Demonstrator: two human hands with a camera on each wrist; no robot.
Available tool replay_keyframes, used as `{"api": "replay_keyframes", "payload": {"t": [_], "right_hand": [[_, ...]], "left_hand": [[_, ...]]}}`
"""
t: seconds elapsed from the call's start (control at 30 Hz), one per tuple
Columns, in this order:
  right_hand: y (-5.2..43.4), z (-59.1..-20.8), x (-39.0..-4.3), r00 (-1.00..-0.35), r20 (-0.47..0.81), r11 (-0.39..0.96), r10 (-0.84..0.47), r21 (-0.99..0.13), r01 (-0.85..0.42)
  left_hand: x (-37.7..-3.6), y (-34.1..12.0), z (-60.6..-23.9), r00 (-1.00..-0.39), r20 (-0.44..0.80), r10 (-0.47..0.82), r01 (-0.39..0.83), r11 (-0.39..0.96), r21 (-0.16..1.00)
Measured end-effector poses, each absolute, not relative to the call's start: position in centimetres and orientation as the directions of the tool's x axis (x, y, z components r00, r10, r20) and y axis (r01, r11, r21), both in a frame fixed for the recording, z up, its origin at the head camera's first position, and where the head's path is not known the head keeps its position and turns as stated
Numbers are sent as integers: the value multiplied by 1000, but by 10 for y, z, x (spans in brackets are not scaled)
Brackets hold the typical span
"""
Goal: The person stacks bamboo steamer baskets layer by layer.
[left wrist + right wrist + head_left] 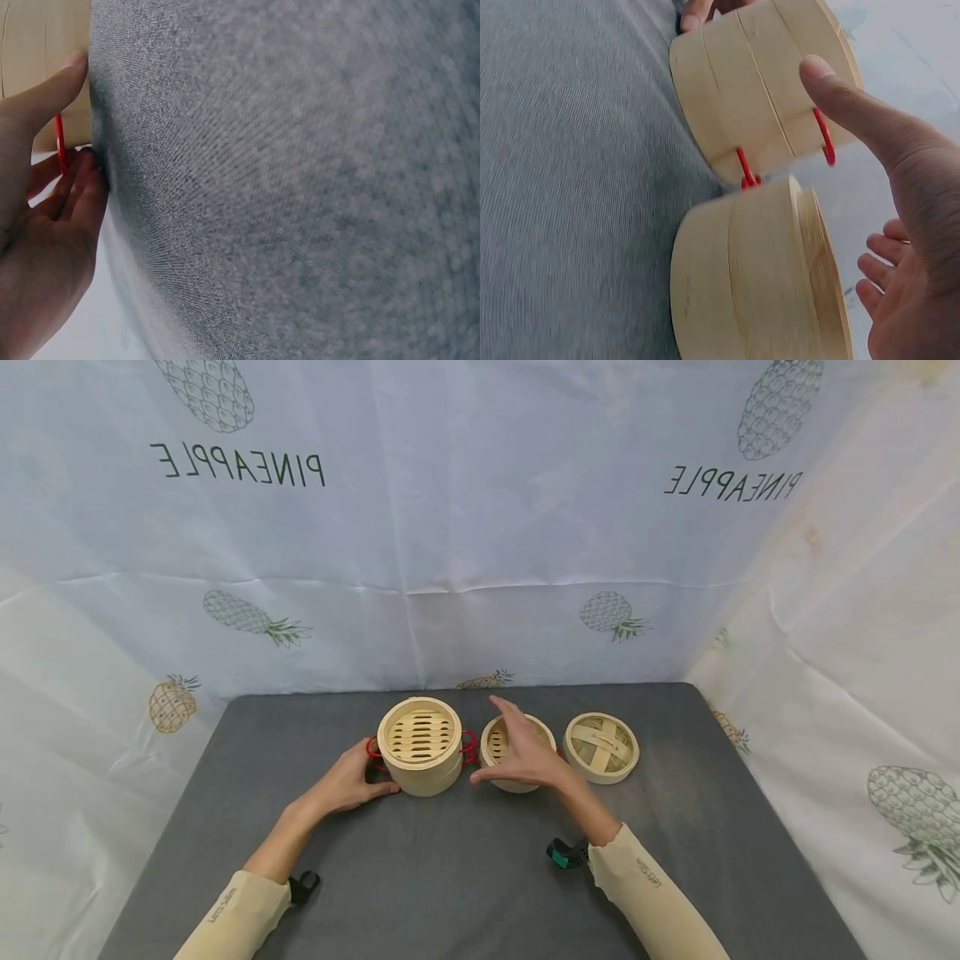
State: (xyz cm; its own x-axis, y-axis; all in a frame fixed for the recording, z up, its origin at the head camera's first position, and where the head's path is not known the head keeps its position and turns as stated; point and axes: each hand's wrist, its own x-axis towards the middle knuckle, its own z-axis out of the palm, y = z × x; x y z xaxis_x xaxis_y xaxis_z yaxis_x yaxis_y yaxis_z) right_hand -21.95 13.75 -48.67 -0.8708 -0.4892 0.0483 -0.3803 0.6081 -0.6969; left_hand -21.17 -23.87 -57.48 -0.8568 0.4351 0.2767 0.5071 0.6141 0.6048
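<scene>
A stack of bamboo steamer baskets [426, 777] stands at the middle of the table's far side, slatted floor facing up. My left hand [348, 783] holds its lower left side, thumb at the front and fingers behind, by a red handle [61, 142]. To the right is a second bamboo steamer [739, 277], lower than the stack and also slatted inside. Over it hovers my right hand [528, 758], thumb and fingers spread wide and nothing between them. In the right wrist view its thumb [840, 94] appears in front of the stack.
A round bamboo lid [600, 748] with a woven cross band lies right of the second steamer. The dark grey table [450, 877] ends at a white pineapple-print cloth [480, 543] behind. Red handles [825, 139] stick out from the stack toward the second steamer.
</scene>
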Motion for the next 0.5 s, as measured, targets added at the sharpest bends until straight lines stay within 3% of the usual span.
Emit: {"api": "replay_keyframes", "payload": {"t": [0.5], "right_hand": [[175,-501,-220,-899,52,670,-436,-648,-362]], "left_hand": [[-208,-239,-567,-825,309,473,555,579,597]]}}
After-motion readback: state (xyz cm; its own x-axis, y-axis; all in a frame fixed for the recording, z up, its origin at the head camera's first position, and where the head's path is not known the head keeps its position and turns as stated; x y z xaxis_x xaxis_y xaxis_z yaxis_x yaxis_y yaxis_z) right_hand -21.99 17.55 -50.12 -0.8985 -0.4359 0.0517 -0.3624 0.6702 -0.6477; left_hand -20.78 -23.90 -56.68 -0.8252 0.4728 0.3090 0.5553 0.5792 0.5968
